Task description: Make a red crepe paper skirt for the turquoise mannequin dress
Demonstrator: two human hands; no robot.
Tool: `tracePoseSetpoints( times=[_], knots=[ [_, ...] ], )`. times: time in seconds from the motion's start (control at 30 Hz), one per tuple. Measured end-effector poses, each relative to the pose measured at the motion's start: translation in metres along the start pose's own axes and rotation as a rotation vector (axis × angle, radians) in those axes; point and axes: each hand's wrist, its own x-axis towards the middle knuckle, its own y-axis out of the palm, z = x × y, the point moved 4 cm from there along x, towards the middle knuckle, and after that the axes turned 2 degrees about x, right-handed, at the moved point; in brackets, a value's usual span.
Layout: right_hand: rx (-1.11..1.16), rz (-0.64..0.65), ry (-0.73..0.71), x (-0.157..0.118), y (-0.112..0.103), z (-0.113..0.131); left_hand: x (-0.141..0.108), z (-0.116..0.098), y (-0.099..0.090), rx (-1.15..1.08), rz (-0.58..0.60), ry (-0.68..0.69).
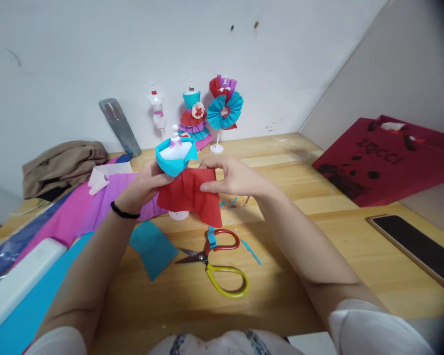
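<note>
Taking the red paper as the clock centre, the scissors are lying nearest, at 6 o'clock, with their blades standing apart and pointing to 9. The blue paper piece is resting at 7 o'clock, and the phone is lying between 3 and 4 o'clock.

At the centre, the left hand is closing thumb and fingers on the upper left of the red paper, just below the blue top of the dress form. The right hand is pinching the right part of the paper, its thumb lying in front. The dress form is standing upright behind this paper, its white base showing below.

Farther, the purple paper is spreading at 9 o'clock and the red bag is leaning at 3. By the wall, the bottle is tilting at 10 o'clock, while three small mannequins are standing between 11 and 1.
</note>
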Motion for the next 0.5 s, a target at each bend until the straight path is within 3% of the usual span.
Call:
tracePoseSetpoints(
  times=[0.27, 0.5],
  knots=[
    [-0.341, -0.113, 0.073, -0.015, -0.016, 0.012, 0.003, 0.003, -0.004, 0.004, -0.144, -0.026],
    [-0.098, 0.017, -0.008, -0.027, -0.007, 0.039, 0.002, 0.005, 0.012, 0.052, -0.164, 0.004]
  ],
)
